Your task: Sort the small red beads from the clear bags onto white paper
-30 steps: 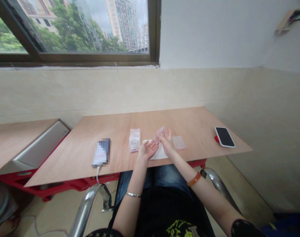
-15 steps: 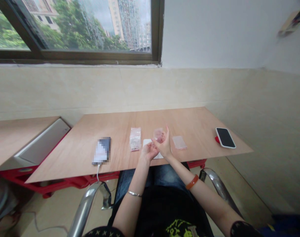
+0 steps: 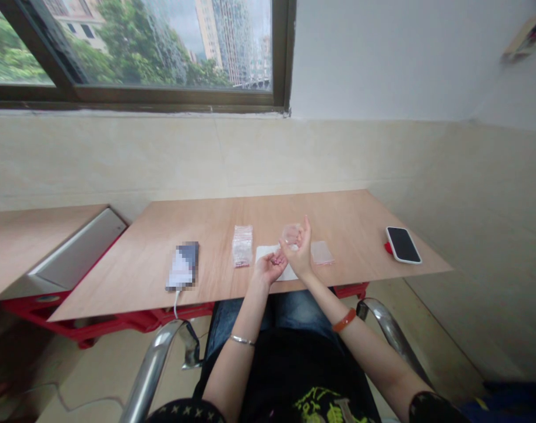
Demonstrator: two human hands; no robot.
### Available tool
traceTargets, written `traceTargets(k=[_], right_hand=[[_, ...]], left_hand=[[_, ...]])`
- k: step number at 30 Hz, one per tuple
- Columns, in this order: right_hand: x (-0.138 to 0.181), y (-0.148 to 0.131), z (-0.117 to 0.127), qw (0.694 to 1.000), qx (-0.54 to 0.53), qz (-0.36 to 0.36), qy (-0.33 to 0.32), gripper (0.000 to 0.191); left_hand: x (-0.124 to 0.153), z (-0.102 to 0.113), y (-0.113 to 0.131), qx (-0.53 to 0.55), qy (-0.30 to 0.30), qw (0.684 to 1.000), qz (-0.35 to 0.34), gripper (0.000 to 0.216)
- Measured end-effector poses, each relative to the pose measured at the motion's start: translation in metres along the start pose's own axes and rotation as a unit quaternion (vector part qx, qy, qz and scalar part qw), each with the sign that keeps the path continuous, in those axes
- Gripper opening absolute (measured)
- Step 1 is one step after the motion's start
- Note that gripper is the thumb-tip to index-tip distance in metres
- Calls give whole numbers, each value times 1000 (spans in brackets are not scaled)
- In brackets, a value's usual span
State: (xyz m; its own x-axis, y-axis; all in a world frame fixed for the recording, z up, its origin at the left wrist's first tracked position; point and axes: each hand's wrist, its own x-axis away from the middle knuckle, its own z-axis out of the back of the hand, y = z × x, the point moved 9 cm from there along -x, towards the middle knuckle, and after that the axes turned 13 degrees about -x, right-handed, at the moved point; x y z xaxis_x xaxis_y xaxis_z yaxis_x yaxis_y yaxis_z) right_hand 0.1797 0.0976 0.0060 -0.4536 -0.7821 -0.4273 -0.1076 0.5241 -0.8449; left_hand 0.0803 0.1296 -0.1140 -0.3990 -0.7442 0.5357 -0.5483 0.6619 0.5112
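Above the bench (image 3: 347, 217), pinching clear plastic (image 3: 290, 232) in the right grip (image 3: 298, 255); cupping the left grip (image 3: 270, 268), cannot tell whether empty.

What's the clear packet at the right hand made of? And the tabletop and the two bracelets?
Clear packet at the right hand: probably thin plastic, since you see through it. Tabletop: wood or wood-look board, matte, with faint grain. Left bracelet: likely polished metal, silvery with bright glints. Right bracelet: smooth and orange-brown; stone or plastic, I can't tell.
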Motion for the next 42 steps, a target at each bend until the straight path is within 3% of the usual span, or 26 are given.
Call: traceTargets(k=[3,6,12,19,24,33,42], right_hand=[[-12,-2,28,986,162,29,23,83],[-19,6,57,945,326,28,21,77],[-16,58,108,857,507,-90,1,68],[-10,101,112,816,557,-122,-96,58],[3,123,119,790,577,-165,-124,56],[5,128,121,779,591,-160,-137,62],[3,128,124,776,591,-175,-133,76]], left_hand=[[-4,20,7,-14,29,999,-11,29],[-7,39,24,-31,62,997,-46,22],[-7,53,50,-80,91,986,-118,16],[-15,52,50,-129,105,974,-153,18],[-19,57,49,-153,134,961,-188,17],[-21,55,54,-236,158,928,-239,21],[-22,47,53,-382,154,859,-304,27]])
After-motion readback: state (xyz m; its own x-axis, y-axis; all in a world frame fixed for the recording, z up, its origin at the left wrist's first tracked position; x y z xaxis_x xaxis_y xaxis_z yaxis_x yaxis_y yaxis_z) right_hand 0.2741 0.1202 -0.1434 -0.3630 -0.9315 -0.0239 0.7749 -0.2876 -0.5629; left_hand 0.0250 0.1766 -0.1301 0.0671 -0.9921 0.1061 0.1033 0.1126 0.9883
